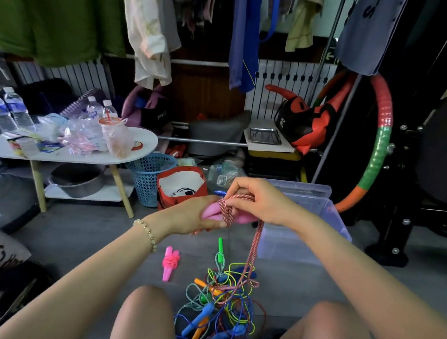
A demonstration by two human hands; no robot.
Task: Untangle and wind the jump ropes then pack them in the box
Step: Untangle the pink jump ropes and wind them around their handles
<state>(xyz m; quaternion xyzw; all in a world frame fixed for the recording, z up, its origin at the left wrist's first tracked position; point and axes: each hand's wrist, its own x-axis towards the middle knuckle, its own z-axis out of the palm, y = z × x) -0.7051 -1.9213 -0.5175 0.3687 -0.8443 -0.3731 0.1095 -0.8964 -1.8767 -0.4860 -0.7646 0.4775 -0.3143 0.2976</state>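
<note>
My left hand point(194, 217) grips two pink handles point(241, 218) held side by side. Several turns of a red-and-white braided rope point(226, 210) are wrapped round them. My right hand point(260, 201) pinches that rope just above the handles. The rope's loose length point(255, 248) hangs down into a tangled pile of blue, green, yellow and orange jump ropes point(219, 304) on the floor between my knees. A wound pink jump rope point(170, 261) lies on the floor to the left of the pile. The clear plastic box point(303, 230) stands open to the right of my hands.
A white low table point(143, 145) with bottles and bags stands at the left, a blue basket point(147, 178) and a red bag point(181, 184) behind my hands. A striped hoop point(379, 145) and black gym equipment point(425, 184) stand at the right. Clothes hang above.
</note>
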